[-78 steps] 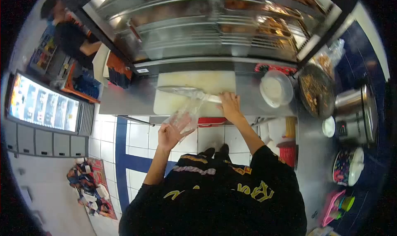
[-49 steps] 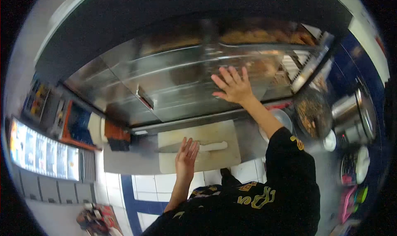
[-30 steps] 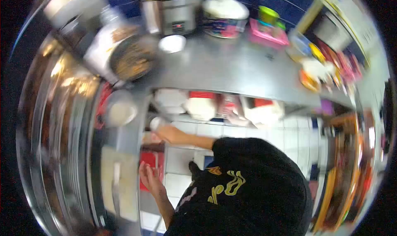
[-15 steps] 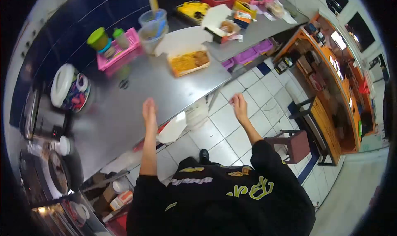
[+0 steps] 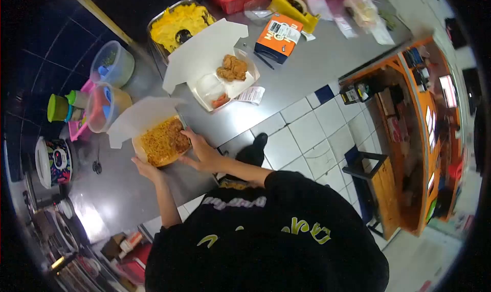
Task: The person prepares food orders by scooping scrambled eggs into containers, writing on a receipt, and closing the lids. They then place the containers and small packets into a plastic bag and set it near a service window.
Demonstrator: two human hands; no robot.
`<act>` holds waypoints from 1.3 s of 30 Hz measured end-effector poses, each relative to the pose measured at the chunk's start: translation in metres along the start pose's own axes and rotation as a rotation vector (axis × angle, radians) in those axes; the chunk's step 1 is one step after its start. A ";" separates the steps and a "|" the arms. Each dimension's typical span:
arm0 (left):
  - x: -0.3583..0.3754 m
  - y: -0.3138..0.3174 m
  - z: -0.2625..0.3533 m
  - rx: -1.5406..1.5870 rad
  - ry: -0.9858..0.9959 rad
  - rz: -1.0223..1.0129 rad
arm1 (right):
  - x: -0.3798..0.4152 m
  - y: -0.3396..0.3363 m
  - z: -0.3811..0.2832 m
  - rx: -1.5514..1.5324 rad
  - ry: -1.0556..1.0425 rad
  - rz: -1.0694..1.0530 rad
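Cradling an open takeaway box (image 5: 146, 113) near the counter's (image 5: 115, 192) front edge, both hands are half-curled: the left hand (image 5: 149, 170) against its left near corner, the right hand (image 5: 203, 153) gripping the side beside the fried chicken (image 5: 176, 137). Level, low support on the walls would keep the noodles (image 5: 157, 139) in.

Between our left fingers (image 5: 140, 163) and right fingers (image 5: 191, 137): food box (image 5: 139, 119). Left of both: scissors (image 5: 97, 166). Beyond both: second food box (image 5: 207, 86), fried chicken (image 5: 232, 68) inside.
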State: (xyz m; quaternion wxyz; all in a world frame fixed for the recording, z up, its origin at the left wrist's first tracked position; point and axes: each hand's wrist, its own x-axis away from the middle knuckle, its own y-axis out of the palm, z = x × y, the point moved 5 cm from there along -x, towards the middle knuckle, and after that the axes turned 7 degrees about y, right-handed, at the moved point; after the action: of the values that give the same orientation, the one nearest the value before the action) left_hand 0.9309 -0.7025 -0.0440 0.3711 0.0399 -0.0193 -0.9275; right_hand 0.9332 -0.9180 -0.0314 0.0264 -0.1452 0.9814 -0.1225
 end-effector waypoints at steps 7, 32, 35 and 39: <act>0.004 0.014 -0.014 -0.098 0.014 0.282 | -0.009 -0.124 0.011 -0.097 0.105 -0.356; 0.242 0.283 0.002 -0.360 -0.373 -0.343 | -0.046 -0.266 0.092 0.859 0.015 -0.453; 0.245 0.286 0.006 -0.652 -0.256 -0.315 | -0.068 -0.289 0.069 0.461 0.174 -0.754; 0.248 0.284 0.017 -0.824 -0.039 -0.232 | -0.194 -0.372 -0.010 0.397 0.157 -0.423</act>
State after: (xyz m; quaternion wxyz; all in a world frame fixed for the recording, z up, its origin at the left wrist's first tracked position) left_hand 0.9455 -1.0788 -0.0236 0.2488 -0.1273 0.3504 -0.8939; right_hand 1.2209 -1.2039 0.0739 -0.0477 -0.3287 0.8853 -0.3255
